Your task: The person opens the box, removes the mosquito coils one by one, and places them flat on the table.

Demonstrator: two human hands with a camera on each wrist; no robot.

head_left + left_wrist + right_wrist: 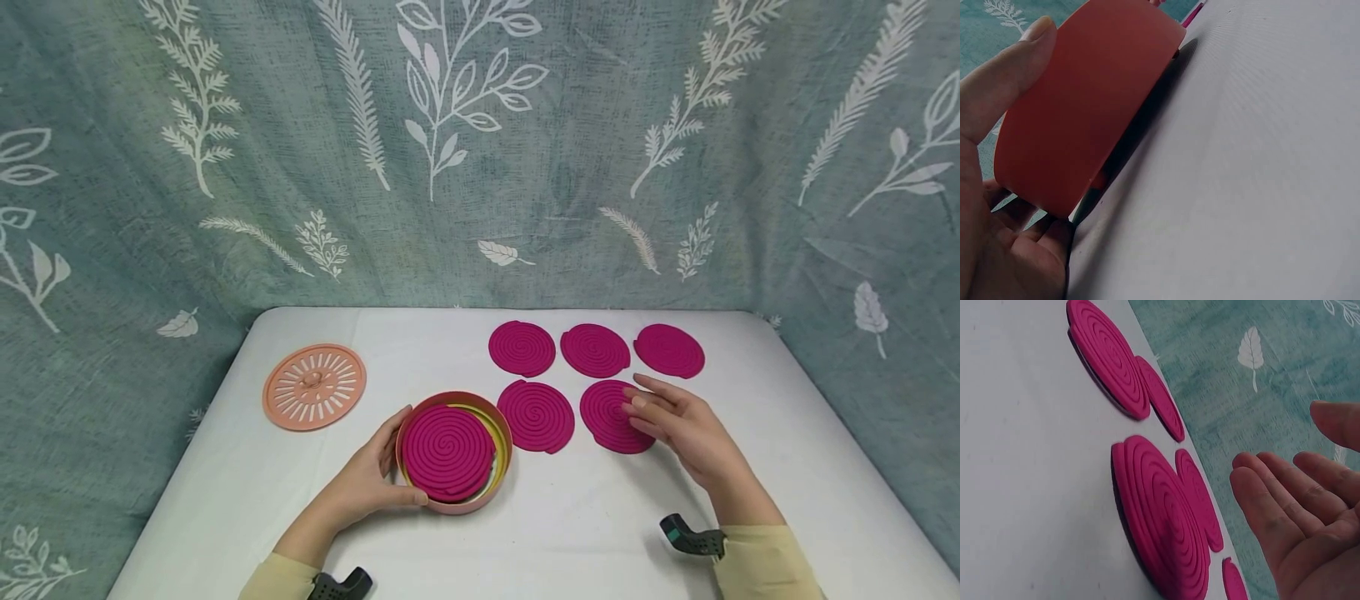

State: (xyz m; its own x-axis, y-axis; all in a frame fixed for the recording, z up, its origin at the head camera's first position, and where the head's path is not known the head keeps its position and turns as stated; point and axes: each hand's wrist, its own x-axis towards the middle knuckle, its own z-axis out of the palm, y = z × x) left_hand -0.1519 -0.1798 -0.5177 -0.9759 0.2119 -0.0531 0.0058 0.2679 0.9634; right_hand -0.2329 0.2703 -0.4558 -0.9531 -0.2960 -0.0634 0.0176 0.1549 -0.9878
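My left hand (375,477) grips the side of a round coral mosquito coil box (506,467), thumb at the near rim and fingers round the far left side. In the left wrist view the box's smooth outer wall (1085,100) shows, with a dark shadow beneath it. Inside lies a magenta spiral mosquito coil (447,452), with yellow edges showing beside it. My right hand (686,433) hovers with loosely extended fingers over the right coil of the near row (606,417), partly covering it. In the right wrist view, the fingers (1275,512) are apart from the coils and hold nothing.
Another magenta coil (536,417) lies just right of the box. Behind is a row of three more coils, the middle one (595,350) among them. A coral slotted lid (315,387) lies at the left of the white table (555,533). A leaf-patterned cloth (480,167) hangs behind.
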